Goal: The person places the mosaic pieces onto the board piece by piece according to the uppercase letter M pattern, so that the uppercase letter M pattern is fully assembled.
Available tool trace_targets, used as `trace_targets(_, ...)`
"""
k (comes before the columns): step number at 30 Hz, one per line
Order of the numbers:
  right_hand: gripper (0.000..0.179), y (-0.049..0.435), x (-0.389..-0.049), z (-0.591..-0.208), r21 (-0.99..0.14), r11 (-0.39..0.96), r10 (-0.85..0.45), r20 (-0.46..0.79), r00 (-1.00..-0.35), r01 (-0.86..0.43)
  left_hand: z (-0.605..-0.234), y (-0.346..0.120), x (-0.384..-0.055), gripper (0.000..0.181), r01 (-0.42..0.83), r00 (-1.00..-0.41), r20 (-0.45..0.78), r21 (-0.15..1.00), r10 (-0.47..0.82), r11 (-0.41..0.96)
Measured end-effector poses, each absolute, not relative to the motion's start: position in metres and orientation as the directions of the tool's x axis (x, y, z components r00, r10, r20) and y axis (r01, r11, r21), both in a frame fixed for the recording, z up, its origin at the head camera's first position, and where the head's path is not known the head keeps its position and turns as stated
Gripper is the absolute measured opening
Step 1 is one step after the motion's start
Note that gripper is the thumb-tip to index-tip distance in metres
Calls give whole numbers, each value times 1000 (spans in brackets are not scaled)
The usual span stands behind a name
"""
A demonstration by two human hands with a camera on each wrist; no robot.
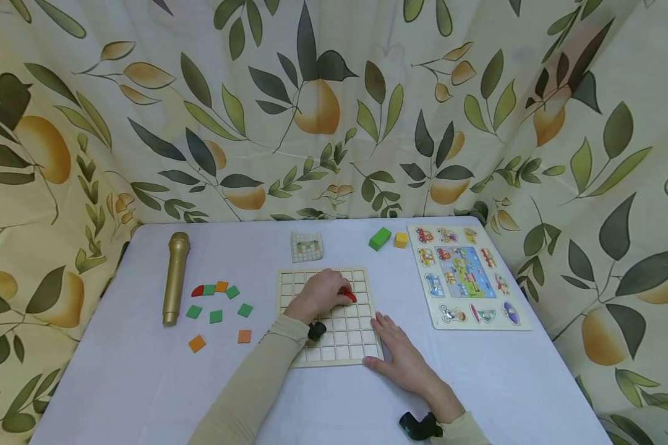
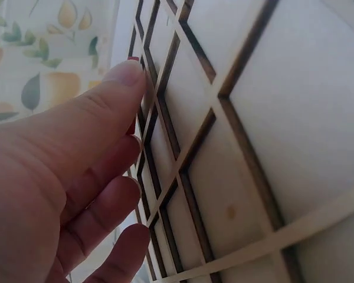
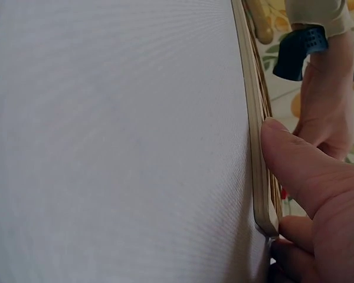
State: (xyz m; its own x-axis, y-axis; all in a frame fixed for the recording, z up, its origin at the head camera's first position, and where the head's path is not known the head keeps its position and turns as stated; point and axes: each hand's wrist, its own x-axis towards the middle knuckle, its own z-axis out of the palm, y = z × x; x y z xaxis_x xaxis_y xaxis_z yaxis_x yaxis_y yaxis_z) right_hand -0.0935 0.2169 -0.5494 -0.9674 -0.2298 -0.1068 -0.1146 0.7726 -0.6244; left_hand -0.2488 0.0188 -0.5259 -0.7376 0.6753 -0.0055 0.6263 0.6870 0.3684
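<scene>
Centrally, a pale wooden board divided into square cells by raised strips (image 1: 339, 353) lies on the white cloth-covered worktop (image 1: 139, 383). Over its upper right cells, the left hand (image 1: 321, 293) pinches a small red piece (image 1: 351, 298). The left wrist view adds what the head view conceals: thumb and forefinger close on the piece, of which only slivers show, while the other fingers curl loosely beside the grid. The right hand (image 1: 398, 355) lies along the board's right edge, fingers extended; the right wrist view alone reveals the layered side of the board, with the thumb against it.

The left hand and its black wrist mount (image 1: 316, 331) cover several cells from above. Left of the board lie five green square tiles (image 1: 216, 316), three orange square tiles (image 1: 244, 336) and a red rounded tile (image 1: 198, 290), with a gold microphone-shaped cylinder (image 1: 175, 278) beyond them. Behind the board are a small printed grid card (image 1: 307, 247), a green block (image 1: 380, 238) and a yellow block (image 1: 401, 240); to its right lies a vehicle picture puzzle (image 1: 423, 290). Fruit-patterned curtains (image 1: 367, 154) enclose the scene.
</scene>
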Motion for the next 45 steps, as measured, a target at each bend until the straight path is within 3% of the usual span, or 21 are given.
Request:
trace_targets(31, 87, 216, -95, -551, -618, 777, -232, -106, -967, -118, -529, 17, -248, 32, 580, -766, -13, 416, 642, 700)
trace_targets(45, 89, 216, -95, -551, -610, 785, -221, -113, -969, -108, -522, -47, -258, 35, 460, -835, -5, 542, 550, 703)
